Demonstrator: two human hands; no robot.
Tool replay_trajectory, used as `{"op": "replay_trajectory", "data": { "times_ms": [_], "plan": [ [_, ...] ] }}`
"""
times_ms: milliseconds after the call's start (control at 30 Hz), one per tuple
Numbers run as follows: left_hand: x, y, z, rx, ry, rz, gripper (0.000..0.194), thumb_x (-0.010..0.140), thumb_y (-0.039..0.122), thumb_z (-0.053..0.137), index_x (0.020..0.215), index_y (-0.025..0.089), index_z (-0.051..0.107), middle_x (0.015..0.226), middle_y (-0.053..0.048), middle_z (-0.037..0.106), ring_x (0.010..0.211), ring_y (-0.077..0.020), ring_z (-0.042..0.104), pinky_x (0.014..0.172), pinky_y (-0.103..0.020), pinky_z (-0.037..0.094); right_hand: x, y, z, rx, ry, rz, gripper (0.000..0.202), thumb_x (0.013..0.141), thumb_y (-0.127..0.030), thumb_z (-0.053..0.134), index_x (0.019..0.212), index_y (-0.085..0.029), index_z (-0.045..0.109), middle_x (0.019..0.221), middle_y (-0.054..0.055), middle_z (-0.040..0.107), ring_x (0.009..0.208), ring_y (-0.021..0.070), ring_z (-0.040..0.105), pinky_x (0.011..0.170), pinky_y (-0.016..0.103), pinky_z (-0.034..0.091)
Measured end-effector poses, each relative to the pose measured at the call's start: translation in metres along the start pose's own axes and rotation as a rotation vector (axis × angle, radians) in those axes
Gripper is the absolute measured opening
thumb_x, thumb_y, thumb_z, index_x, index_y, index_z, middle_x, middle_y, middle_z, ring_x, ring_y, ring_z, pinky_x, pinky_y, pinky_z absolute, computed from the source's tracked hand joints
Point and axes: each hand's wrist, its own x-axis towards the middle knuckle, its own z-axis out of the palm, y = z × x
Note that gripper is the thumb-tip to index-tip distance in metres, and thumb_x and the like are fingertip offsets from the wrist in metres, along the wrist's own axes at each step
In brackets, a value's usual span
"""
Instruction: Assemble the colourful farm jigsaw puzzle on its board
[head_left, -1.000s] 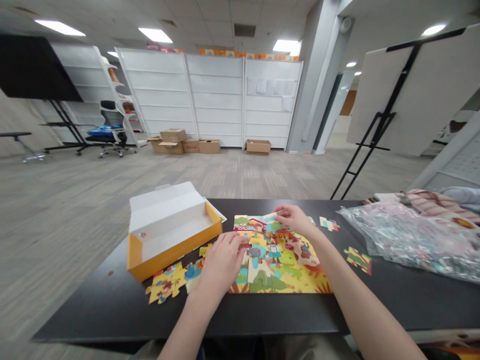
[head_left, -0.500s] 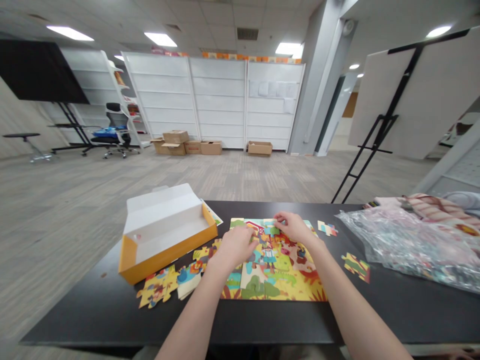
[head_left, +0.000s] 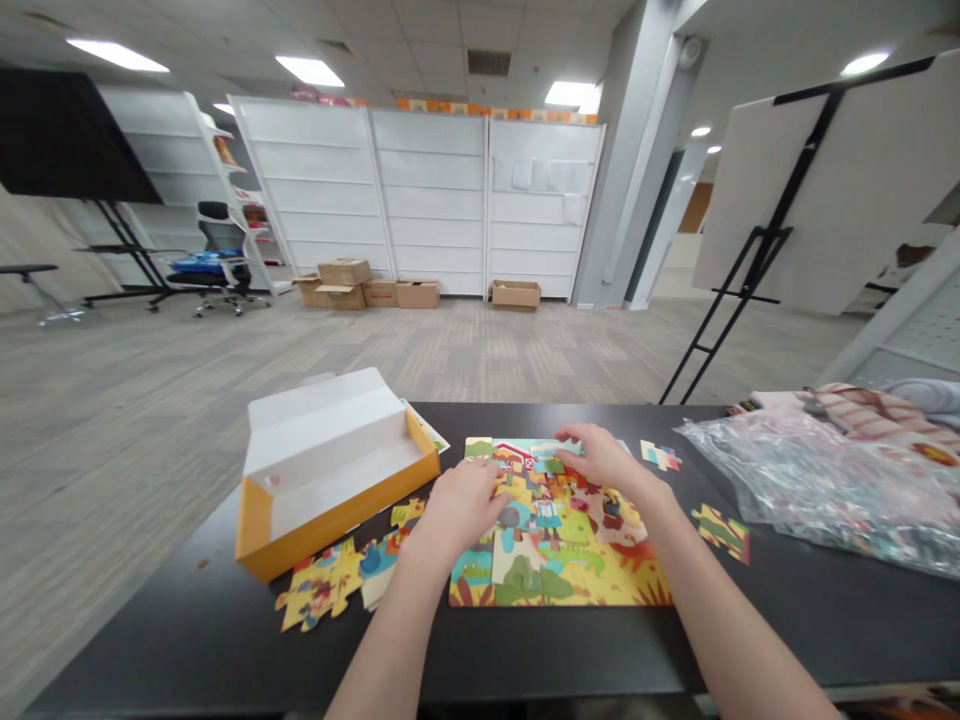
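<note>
A colourful jigsaw puzzle (head_left: 555,560) lies flat on the black table, most of its picture joined. My left hand (head_left: 465,500) rests over its upper left part, fingers apart, with nothing visible in them. Over the top edge, my right hand (head_left: 592,450) has its fingers bent against a light blue and green piece (head_left: 550,458); the fingertips partly hide it. Loose pieces (head_left: 321,583) lie to the left of the puzzle. On the right are one small loose piece (head_left: 661,456) and some joined pieces (head_left: 721,532).
An open yellow box (head_left: 337,525) with a white inside stands at the left of the table (head_left: 555,660). A clear plastic bag (head_left: 817,490) and striped cloth (head_left: 870,415) lie at the right. Beyond the table are a board stand, cardboard boxes and white shelves.
The view has shifted slightly, so the table items sit a little further right. My left hand's fingers look more spread; my right hand remains at the top edge.
</note>
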Motion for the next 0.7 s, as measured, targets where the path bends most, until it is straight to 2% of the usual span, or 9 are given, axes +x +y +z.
{"op": "replay_trajectory", "data": {
  "times_ms": [100, 167, 300, 400, 567, 700],
  "plan": [
    [-0.004, -0.002, 0.001, -0.002, -0.008, 0.022, 0.023, 0.091, 0.031, 0.058, 0.108, 0.02, 0.068, 0.117, -0.011, 0.07, 0.111, -0.0278, 0.064, 0.092, -0.038, 0.052, 0.0, -0.011, 0.003, 0.045, -0.067, -0.083, 0.039, 0.079, -0.04, 0.074, 0.112, -0.019, 0.069, 0.116, 0.012, 0.071, 0.107, 0.0284, 0.065, 0.094, 0.041, 0.049],
    [-0.006, -0.004, 0.003, -0.008, -0.002, 0.047, 0.024, 0.091, 0.034, 0.059, 0.108, 0.02, 0.069, 0.114, -0.01, 0.071, 0.109, -0.0278, 0.065, 0.091, -0.038, 0.051, -0.001, -0.011, 0.004, 0.05, -0.117, -0.068, 0.041, 0.075, -0.038, 0.078, 0.11, -0.019, 0.069, 0.114, 0.011, 0.07, 0.103, 0.0274, 0.066, 0.092, 0.039, 0.05],
    [-0.01, -0.007, 0.006, -0.016, 0.013, 0.091, 0.03, 0.09, 0.045, 0.063, 0.103, 0.02, 0.071, 0.108, -0.01, 0.072, 0.104, -0.0299, 0.065, 0.088, -0.041, 0.052, -0.003, -0.004, -0.003, 0.032, -0.175, -0.001, 0.037, 0.075, -0.031, 0.076, 0.109, -0.02, 0.07, 0.112, 0.009, 0.069, 0.094, 0.0235, 0.067, 0.087, 0.035, 0.051],
    [-0.01, -0.01, 0.008, -0.017, 0.021, 0.096, 0.032, 0.088, 0.046, 0.065, 0.104, 0.019, 0.071, 0.107, -0.01, 0.072, 0.102, -0.0305, 0.065, 0.087, -0.041, 0.052, -0.007, -0.002, -0.011, 0.023, -0.211, 0.044, 0.041, 0.073, -0.029, 0.075, 0.112, -0.018, 0.069, 0.113, 0.01, 0.068, 0.091, 0.022, 0.067, 0.084, 0.032, 0.052],
    [-0.011, -0.018, 0.007, -0.031, 0.022, 0.099, 0.021, 0.09, 0.03, 0.062, 0.107, 0.02, 0.071, 0.109, -0.009, 0.072, 0.104, -0.028, 0.065, 0.088, -0.038, 0.052, -0.012, -0.002, -0.019, -0.022, -0.265, 0.102, 0.049, 0.072, -0.028, 0.073, 0.119, -0.016, 0.067, 0.115, 0.012, 0.065, 0.083, 0.0208, 0.067, 0.075, 0.029, 0.052],
    [-0.012, -0.028, 0.003, -0.053, 0.05, 0.08, 0.027, 0.096, 0.018, 0.049, 0.114, 0.02, 0.069, 0.117, -0.008, 0.071, 0.108, -0.0245, 0.065, 0.093, -0.035, 0.05, -0.013, -0.003, -0.02, -0.052, -0.242, 0.084, 0.046, 0.074, -0.028, 0.072, 0.118, -0.015, 0.068, 0.115, 0.013, 0.064, 0.083, 0.0212, 0.066, 0.078, 0.031, 0.052]
  ]
}}
